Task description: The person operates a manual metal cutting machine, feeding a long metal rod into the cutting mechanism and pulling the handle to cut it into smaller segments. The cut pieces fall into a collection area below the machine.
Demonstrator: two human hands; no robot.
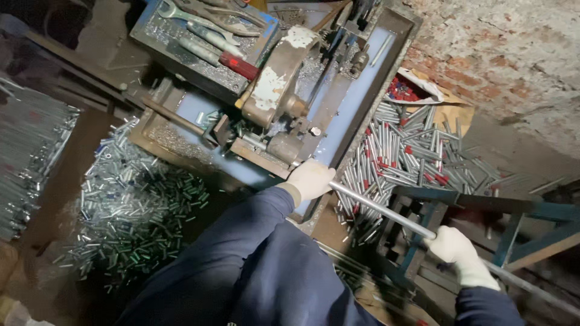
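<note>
At the far left we noted a stack of long rods (pixel 27 151) and, just beside it, a heap of short cut tubes (pixel 136 205) on the floor. Above the heap stood the machine (pixel 284 90), with a blue tray (pixel 151 33) of spanners (pixel 199 18) on top and a dark lever (pixel 172 116) jutting out to its left. The left hand (pixel 309 179), gloved white, was clenched round a long steel rod (pixel 380 210) right at the machine's near edge, where the rod's end met the machine; whether that end was already in the feed we could not tell. The rod's long axis ran from there down and to the right, across a blue frame (pixel 483 205). The right hand (pixel 456 247), also gloved, gripped the same rod further out, well apart from the left, and the rod carried on past it toward the lower right corner. The left hand was thus the nearer to the machine. Behind the rod lay a pile of red-capped tubes (pixel 411 151) against a brick wall (pixel 507 66); the frame stood close beneath the rod.
</note>
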